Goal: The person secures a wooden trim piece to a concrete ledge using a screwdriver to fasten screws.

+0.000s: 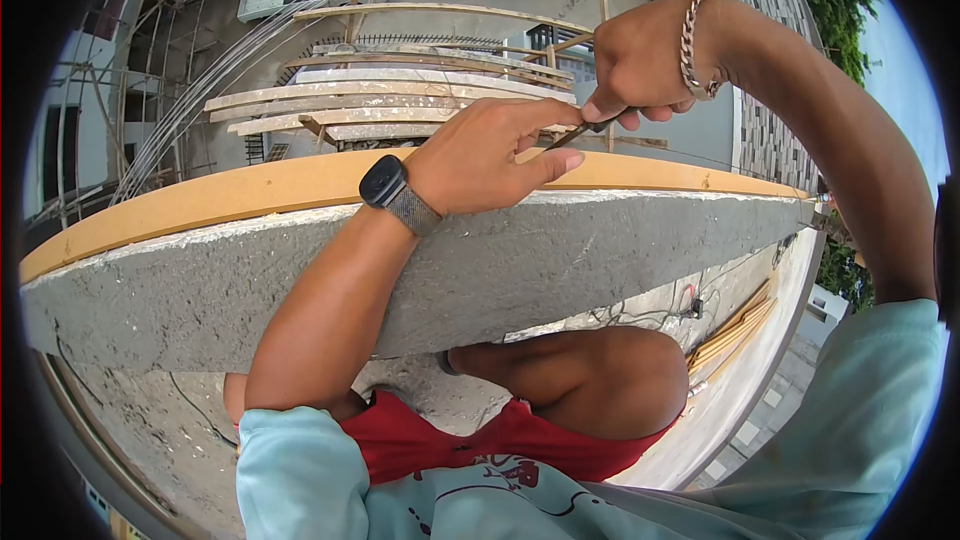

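Note:
My right hand [640, 55] is closed around the upper end of a thin dark tool [568, 138]; its exact kind is hard to make out. The tool's shaft slants down and left, between the thumb and fingers of my left hand [485, 155]. Its lower end is hidden by the left hand. My left index finger reaches up to the right hand. Below both hands, a long yellowish wooden board [250, 188] runs along the far top edge of a grey concrete wall [560, 250]. The left wrist crosses over that wall.
Beyond the board lie stacked whitish planks [370, 90] and timber framing, at a lower level. Bundled cables [200, 90] sweep past at left. On my side, wooden strips [735, 325] and loose wires lie on the rough floor, near my bent leg [610, 375].

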Tool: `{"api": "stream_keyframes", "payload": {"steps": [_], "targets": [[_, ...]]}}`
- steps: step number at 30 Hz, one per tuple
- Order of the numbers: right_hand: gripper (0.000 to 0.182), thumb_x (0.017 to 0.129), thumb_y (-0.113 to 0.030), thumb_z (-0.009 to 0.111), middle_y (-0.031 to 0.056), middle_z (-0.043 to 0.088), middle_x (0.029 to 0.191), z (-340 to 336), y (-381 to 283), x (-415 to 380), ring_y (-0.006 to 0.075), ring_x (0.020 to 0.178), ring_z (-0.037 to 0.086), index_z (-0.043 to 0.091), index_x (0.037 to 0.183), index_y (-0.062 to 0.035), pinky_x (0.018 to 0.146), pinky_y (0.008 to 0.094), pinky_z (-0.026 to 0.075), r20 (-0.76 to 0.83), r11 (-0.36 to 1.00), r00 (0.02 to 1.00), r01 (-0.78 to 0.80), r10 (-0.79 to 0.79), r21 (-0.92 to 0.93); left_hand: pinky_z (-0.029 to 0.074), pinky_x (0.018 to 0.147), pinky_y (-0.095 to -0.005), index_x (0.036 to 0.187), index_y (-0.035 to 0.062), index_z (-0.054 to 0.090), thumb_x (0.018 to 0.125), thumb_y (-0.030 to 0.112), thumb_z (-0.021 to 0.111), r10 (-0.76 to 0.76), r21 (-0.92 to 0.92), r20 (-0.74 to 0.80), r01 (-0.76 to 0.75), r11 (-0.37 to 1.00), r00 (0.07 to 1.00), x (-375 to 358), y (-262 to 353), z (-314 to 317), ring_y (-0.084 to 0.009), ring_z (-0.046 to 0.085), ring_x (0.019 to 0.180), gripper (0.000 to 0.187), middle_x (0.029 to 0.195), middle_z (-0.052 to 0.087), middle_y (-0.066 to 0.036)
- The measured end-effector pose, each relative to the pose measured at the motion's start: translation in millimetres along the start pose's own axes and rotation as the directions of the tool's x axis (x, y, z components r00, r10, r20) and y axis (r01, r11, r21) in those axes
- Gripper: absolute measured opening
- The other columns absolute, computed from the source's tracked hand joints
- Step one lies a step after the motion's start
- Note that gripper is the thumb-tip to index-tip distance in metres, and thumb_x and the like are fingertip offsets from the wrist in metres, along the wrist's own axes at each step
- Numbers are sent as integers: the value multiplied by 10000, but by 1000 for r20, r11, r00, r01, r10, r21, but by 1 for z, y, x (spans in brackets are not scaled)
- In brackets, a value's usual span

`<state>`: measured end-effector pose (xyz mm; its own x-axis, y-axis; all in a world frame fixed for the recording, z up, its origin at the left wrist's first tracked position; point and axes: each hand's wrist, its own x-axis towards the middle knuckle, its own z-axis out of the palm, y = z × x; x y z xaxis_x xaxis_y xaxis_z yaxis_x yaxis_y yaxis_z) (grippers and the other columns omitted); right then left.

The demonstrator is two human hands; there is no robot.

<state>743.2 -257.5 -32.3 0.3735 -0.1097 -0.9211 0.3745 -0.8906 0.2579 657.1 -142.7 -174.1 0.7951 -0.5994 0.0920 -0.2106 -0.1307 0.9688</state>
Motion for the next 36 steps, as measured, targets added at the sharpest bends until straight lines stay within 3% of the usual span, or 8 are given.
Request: {"api": "stream_keyframes", "payload": {"steps": [7,9,19,21,26,28,35,36], "targets": [[275,828,-303,662,74,600,620,23,3,-8,246,549,601,658,743,-42,552,345,481,-202,969,970,86,-135,-233,453,620,-451,824,17,640,868,210,621,56,60,-27,-54,997,998,2,-17,19,-382,586,672,199,695,614,-183],[243,789,-266,671,113,641,744,37,22,-13,269,685,659,672,812,-25,646,385,526,-506,615,356,361,-786,-701,454,622,-448,818,16,643,869,203,621,21,44,-38,-19,999,999,1,-17,18,-380,587,671,196,696,615,-183],[289,855,-246,641,130,611,552,37,24,-6,244,545,615,678,698,-6,538,360,469,-381,862,777,412,-501,-294,438,581,-349,912,37,666,922,276,587,78,-43,50,-76,996,996,4,-26,21,-244,533,569,252,636,591,-132],[381,896,-329,593,89,608,529,15,4,-12,214,483,590,678,695,-17,533,360,470,-103,993,994,41,-30,113,434,578,-350,906,36,664,922,290,587,66,-13,46,-66,998,997,2,-23,18,-243,529,565,266,630,585,-132],[385,881,-365,616,67,607,548,32,18,-5,188,498,595,645,701,-26,558,337,486,-206,997,976,80,-74,17,418,569,-364,874,34,655,925,282,578,33,-4,80,-33,999,996,4,-24,17,-253,510,558,264,616,563,-128],[342,846,-350,644,125,649,669,42,31,-12,273,631,651,674,795,-14,615,403,524,-561,667,362,375,-745,-644,419,576,-364,871,30,650,927,283,575,24,-35,83,-21,999,996,3,-29,15,-254,506,565,269,626,562,-133],[258,809,-229,695,107,571,573,39,29,-18,258,521,586,610,739,4,529,389,462,-429,718,601,396,-674,-573,427,599,-364,865,32,650,935,271,564,-3,30,152,-1,1000,988,4,-20,14,-270,502,582,264,648,573,-144],[289,825,-254,682,101,570,551,33,25,-16,232,496,568,629,731,14,508,375,448,-387,881,798,367,-463,-298,427,599,-364,865,32,650,935,271,564,1,22,168,-4,1000,986,4,-19,19,-270,502,582,264,648,573,-144]]}}
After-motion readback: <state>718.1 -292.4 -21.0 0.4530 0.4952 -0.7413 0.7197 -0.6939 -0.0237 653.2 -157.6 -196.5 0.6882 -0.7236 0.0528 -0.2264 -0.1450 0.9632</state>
